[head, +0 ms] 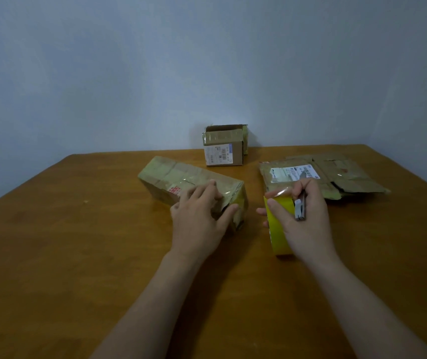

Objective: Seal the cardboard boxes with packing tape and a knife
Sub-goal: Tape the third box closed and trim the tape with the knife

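Left hand (202,216): spread wide, fingers straight and laid flat on the top of the long box (178,177) at its near end, thumb along that end face. It presses and does not clasp.

Right hand (307,224): wrapped round the yellow tape roll (278,229), fingers curled over the rim at the roll's 12 o'clock. The same hand pinches the knife (300,208) between its fingers, grey handle lying across the knuckles, far end pointing to 12 o'clock (too blurred to tell whether the blade is out). The roll is on edge, at 3 o'clock from the left hand, near it but apart. Whether its lower rim touches the table (77,255) I cannot tell.

Layout, table as dial, person at 6:
- long box near centre, closed, glossy tape over its top, long axis running from 10 to 4 o'clock
- small box (224,151) at 12 o'clock, against the wall (207,60), top flaps up, white label on its front
- flattened cardboard (342,177) at 2 o'clock, lying flat, white label on its left part, just beyond the right hand's fingertips
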